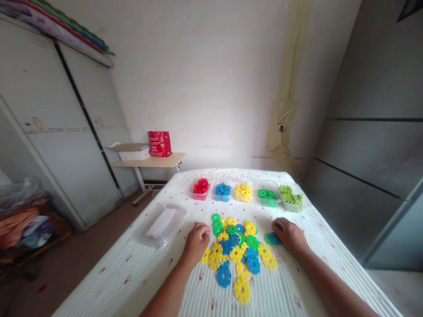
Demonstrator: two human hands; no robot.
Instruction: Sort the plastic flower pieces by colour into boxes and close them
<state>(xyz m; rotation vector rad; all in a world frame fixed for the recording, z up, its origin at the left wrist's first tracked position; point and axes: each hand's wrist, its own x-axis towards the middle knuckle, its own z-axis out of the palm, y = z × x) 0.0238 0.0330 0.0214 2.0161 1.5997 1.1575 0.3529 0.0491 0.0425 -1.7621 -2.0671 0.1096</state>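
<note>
Hands apart, holds can't tell: right hand (291, 234) at blue and green flower-shaped plastic discs (273, 239), left hand (198, 240) curled beside mixed flower-disc pile (239, 255). Likely picking step; calls for single-disc pinch. Clear plastic tubs (243, 200) behind.

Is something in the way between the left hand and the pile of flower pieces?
Nothing visible stands in the way: the left hand is right beside the left edge of the pile of flower pieces.
</note>
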